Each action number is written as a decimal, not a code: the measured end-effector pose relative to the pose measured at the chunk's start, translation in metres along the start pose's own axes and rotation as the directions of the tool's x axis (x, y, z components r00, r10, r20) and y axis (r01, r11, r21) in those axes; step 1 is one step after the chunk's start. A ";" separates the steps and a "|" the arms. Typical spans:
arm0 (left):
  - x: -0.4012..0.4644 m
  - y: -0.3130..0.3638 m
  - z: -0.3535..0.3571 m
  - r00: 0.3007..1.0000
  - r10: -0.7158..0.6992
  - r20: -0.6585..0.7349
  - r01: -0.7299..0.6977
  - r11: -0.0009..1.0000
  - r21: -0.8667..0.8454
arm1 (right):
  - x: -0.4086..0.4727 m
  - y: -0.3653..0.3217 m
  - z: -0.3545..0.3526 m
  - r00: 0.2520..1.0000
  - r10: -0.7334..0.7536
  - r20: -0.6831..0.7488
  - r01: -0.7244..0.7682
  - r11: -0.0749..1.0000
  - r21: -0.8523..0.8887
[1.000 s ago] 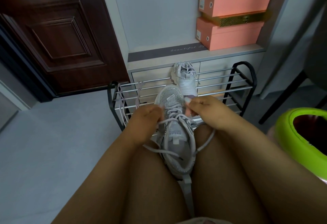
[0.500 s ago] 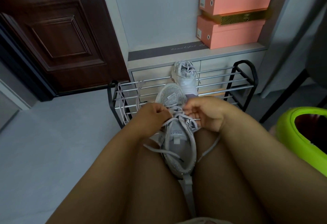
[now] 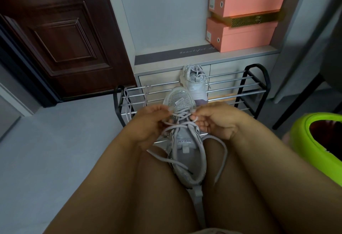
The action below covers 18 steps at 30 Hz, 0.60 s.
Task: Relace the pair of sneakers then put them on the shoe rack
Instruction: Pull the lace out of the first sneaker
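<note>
Both our hands work at the lace of the sneaker [image 3: 187, 146] wedged between our knees, toe pointing away from us. Our left hand [image 3: 149, 124] has its fingers curled, thumb and fingertips pinching the pale lace [image 3: 177, 117] just near the toe end of the eyelets; our right hand [image 3: 216, 121] mirrors it on the right side, fingers curled and pinching the same lace where it crosses the tongue. Loose ends of the lace trail toward us, one lying across the shoe's opening, the other looping down over our right thigh. Beyond the hands stands the shoe rack [image 3: 259, 78], black-framed with metal rails, on the grey floor [image 3: 55, 150]. On its top rails, just beyond the toe of the shoe we hold, sits the second sneaker [image 3: 194, 83], its lace loose. A spare lace [image 3: 127, 102] hangs through the rails at the rack's left end. Behind the rack is a low white cabinet [image 3: 231, 58] carrying stacked pink shoe boxes [image 3: 244, 21] at the far right. A dark wooden door [image 3: 61, 34] fills the far left, and a green bin [image 3: 318, 141] sits at the right edge.
</note>
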<state>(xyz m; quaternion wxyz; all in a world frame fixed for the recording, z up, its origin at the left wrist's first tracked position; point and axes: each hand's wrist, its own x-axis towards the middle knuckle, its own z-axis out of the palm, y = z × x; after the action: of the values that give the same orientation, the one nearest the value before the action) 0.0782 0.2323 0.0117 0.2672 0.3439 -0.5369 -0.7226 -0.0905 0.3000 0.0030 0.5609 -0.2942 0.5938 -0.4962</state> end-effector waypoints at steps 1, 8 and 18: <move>0.001 0.000 -0.003 1.000 0.001 0.025 0.001 0.997 -0.082 | 0.001 0.002 -0.003 1.000 0.003 0.011 -0.003 0.998 0.061; 0.004 -0.001 -0.035 0.999 0.020 -0.038 -0.031 0.948 -0.316 | -0.001 -0.007 -0.045 0.996 -0.094 -0.011 0.084 0.820 0.566; -0.010 0.006 -0.044 0.914 0.364 -0.181 -0.108 0.647 0.755 | -0.008 -0.002 -0.052 0.850 -0.518 -0.093 0.422 0.776 -0.468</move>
<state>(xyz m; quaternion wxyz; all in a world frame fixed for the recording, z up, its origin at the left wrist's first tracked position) 0.1191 0.2119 0.0114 0.2830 0.4588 -0.7704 -0.3404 -0.1389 0.3202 0.0018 0.2710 -0.4944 0.6525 -0.5063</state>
